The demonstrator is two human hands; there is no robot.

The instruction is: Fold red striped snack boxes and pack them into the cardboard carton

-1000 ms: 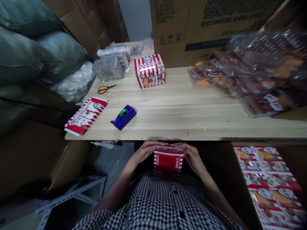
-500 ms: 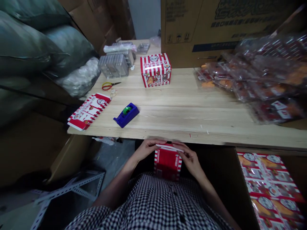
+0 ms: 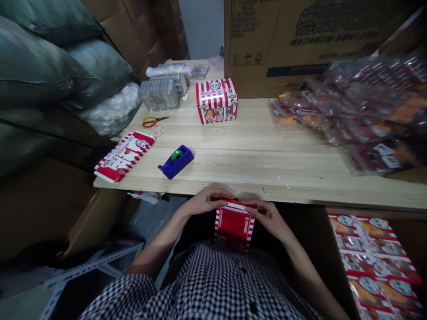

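Observation:
A red carton with white-striped edges (image 3: 233,226) stands upright in my lap, just below the table's front edge. My left hand (image 3: 208,201) grips its upper left corner, thumb on the near side and fingers over the top. At the upper right corner my right hand (image 3: 265,214) pinches the carton in the same way. Between the two hands a white-edged flap lies along the carton's top. The far side of the carton is hidden. On the table ahead sit a blue tape dispenser (image 3: 176,162) with green tape and a finished-looking striped box (image 3: 217,101).
Flat striped cartons (image 3: 125,156) lie at the table's left corner, near scissors (image 3: 155,121). Clear plastic trays (image 3: 159,94) stand behind them. Bagged items (image 3: 367,115) pile up at the right, before a large cardboard box (image 3: 260,44). Printed cartons (image 3: 373,258) fill a box at lower right.
The flap at the carton's top has been pressed down flatter. Both hands stay on the top corners, with my right hand shifted slightly right. The view has tilted slightly.

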